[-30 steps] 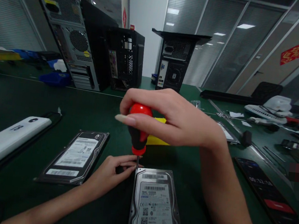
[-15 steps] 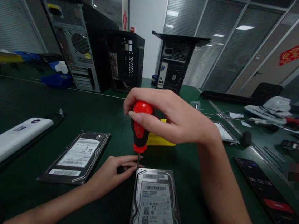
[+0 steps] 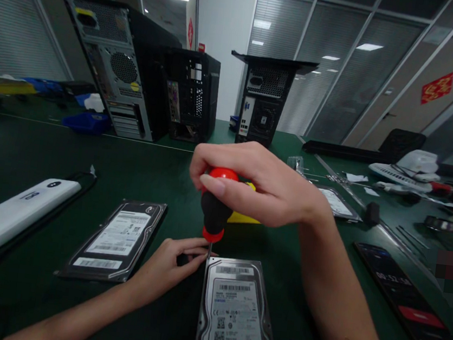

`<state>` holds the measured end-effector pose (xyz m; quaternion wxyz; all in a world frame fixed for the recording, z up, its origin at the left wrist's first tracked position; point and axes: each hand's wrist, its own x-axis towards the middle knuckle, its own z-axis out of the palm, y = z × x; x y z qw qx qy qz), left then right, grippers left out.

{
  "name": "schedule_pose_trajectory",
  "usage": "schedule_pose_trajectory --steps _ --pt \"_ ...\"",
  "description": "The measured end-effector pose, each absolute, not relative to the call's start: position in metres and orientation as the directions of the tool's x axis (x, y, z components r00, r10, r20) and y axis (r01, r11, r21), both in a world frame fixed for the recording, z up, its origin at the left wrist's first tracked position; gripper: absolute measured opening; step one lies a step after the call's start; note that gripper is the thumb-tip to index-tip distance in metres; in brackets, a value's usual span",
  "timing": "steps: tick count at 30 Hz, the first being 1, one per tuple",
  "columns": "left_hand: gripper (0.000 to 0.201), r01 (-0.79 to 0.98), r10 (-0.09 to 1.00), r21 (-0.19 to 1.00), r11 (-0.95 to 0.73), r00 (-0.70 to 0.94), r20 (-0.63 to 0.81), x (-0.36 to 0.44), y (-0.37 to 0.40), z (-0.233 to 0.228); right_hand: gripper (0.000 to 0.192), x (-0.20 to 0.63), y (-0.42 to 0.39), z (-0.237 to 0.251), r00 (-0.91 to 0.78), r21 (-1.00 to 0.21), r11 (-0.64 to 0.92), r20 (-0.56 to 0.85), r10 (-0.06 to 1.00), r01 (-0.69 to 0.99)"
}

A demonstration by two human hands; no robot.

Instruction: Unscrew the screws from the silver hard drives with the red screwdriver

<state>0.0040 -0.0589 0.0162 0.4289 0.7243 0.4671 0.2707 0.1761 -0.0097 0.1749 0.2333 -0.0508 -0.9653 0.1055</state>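
My right hand [image 3: 257, 187] is closed around the red and black handle of a screwdriver [image 3: 216, 212], held upright with its shaft pointing down. The tip meets the far left corner of a silver hard drive [image 3: 235, 313] lying label up in front of me. My left hand [image 3: 172, 267] reaches in from the left, thumb and fingers drawn together at that corner beside the shaft. What the left fingers pinch is hidden. Behind the screwdriver, partly covered by my right hand, is a yellow object [image 3: 245, 217].
Left of my hands lie another hard drive [image 3: 116, 239] and a white power bank [image 3: 20, 215] with a cable. A phone [image 3: 400, 296] and a third drive [image 3: 339, 203] are at the right. Computer cases [image 3: 139, 73] stand along the back of the green table [image 3: 156, 170].
The screwdriver handle has tilted and shifted slightly right, and my right hand has turned with it. The left hand and the hard drive stay nearly in place.
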Motion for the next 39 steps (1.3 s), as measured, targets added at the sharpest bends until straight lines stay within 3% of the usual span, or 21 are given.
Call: schedule_pose_trajectory --steps 9,20,29,35,39 --pt "0.027 0.434 0.905 0.875 -0.216 0.425 0.013 0.002 -0.061 0.013 0.039 0.173 -0.01 0.172 -0.828 -0.148 0.954 0.475 0.3 0.261" --pt "0.033 0.45 0.914 0.874 -0.183 0.405 -0.017 0.004 -0.06 0.016 0.026 0.17 -0.005 0.169 -0.828 -0.133 0.975 0.515 0.223 0.179" --pt "0.036 0.429 0.913 0.885 -0.183 0.409 -0.009 0.002 -0.06 0.012 0.044 0.169 -0.003 0.167 -0.77 0.009 0.936 0.572 0.285 0.353" --pt "0.034 0.428 0.914 0.888 -0.169 0.405 -0.022 0.003 -0.06 0.012 0.027 0.17 -0.003 0.166 -0.791 0.036 0.943 0.556 0.256 0.331" --pt "0.035 0.441 0.912 0.879 -0.181 0.41 -0.019 0.002 -0.06 0.014 0.044 0.168 -0.004 0.166 -0.758 0.023 0.916 0.571 0.316 0.4"
